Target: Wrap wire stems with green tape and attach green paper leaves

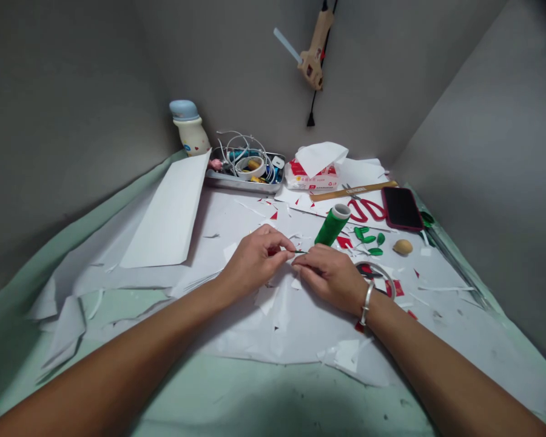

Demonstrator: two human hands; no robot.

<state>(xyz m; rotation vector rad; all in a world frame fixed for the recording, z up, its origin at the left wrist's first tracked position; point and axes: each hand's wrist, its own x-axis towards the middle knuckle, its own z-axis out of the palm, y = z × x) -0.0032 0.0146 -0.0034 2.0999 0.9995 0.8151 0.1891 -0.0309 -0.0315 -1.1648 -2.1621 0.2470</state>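
My left hand (260, 255) is closed, with thumb and forefinger pinching one end of a thin dark green piece (301, 252), like a short thread-wrapped stem. Its other end runs to the bent fingers of my right hand (330, 274), which are closed around it; their exact grip is partly hidden. A spool of green thread (331, 226) stands tilted just behind my right hand. Several small green leaf shapes (374, 250) on thin stems lie to the right of the spool. A roll of tape (391, 282) lies beside my right wrist, partly covered.
White paper (255, 340) with scraps covers the table. Behind are a metal tray (246, 184) of supplies, a tissue pack (312, 176), a bottle (191, 130), red-handled scissors (366, 209), a ruler (355, 191) and a phone (403, 208). A glue gun (316, 51) hangs on the wall.
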